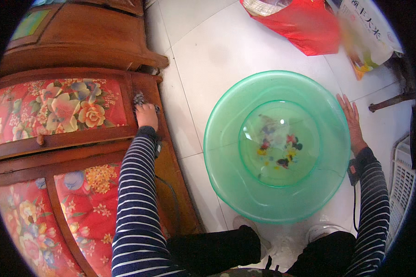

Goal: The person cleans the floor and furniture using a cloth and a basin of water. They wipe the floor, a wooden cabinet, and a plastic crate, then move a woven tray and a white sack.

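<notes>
My left hand (147, 116) is closed around a dark grey, mottled cloth (138, 99), pressed on the wooden frame of a cabinet (143, 85) with red floral panels. Parts of the cloth stick out on both sides of the fingers. With fingers extended, my right hand (350, 119) lies against the outer right rim of a green translucent plastic basin (225, 138). The basin stands on the floor in front of me and has colourful cartoon figures on its bottom. Whether it contains water is hard to tell.
A red bag (305, 27) and a printed white sack (364, 34) are at the top right. A white plastic basket (404, 173) stands at the right edge, below a dark furniture leg (390, 102). More wooden furniture (90, 31) is at the upper left. My feet are below the basin.
</notes>
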A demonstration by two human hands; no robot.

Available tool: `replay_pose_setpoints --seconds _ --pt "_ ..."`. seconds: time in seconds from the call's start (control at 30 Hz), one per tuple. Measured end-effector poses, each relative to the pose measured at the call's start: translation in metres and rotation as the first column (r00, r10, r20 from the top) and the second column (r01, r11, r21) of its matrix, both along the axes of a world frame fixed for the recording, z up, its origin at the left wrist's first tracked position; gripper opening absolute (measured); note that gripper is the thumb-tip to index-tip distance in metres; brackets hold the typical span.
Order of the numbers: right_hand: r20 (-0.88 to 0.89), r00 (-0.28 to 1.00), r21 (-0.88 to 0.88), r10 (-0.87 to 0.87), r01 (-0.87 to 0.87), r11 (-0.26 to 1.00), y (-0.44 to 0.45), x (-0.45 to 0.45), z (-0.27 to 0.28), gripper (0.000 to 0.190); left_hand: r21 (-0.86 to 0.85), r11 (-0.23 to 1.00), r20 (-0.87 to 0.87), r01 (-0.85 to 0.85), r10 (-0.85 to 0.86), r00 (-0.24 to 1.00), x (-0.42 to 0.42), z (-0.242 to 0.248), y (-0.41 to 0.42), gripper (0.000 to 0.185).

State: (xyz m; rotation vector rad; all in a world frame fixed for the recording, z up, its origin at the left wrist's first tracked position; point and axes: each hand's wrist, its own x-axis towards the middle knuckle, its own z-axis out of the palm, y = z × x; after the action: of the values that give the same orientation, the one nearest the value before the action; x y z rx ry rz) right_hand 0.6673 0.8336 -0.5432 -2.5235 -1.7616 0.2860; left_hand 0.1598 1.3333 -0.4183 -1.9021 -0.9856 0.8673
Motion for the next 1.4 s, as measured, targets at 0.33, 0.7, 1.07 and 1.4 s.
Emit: replay_pose_setpoints --seconds 0.33,0.7,1.07,1.4 --pt "-0.037 0.999 0.035 0.008 -0.007 0.999 -0.005 0.003 0.002 0.070 -0.385 0.920 0.134 0.070 -0.019 0.991 -0.056 -0.030 -0.114 0.031" --pt "-0.044 0.999 -0.014 0.001 -0.002 1.000 0.003 0.001 0.003 0.064 -0.223 0.966 0.191 0.132 -0.090 0.977 0.045 -0.031 0.014 0.026" --pt "-0.169 0.983 -0.016 -0.067 0.065 0.998 0.005 -0.002 -0.019 0.064 -0.263 0.964 -0.009 -0.041 0.040 0.999 0.043 -0.029 0.086 0.034" --pt "-0.016 1.000 -0.024 -0.011 0.011 1.000 0.002 0.003 -0.032 0.065 -0.382 0.922 0.188 -0.064 0.146 0.971 -0.016 -0.103 -0.052 0.046"
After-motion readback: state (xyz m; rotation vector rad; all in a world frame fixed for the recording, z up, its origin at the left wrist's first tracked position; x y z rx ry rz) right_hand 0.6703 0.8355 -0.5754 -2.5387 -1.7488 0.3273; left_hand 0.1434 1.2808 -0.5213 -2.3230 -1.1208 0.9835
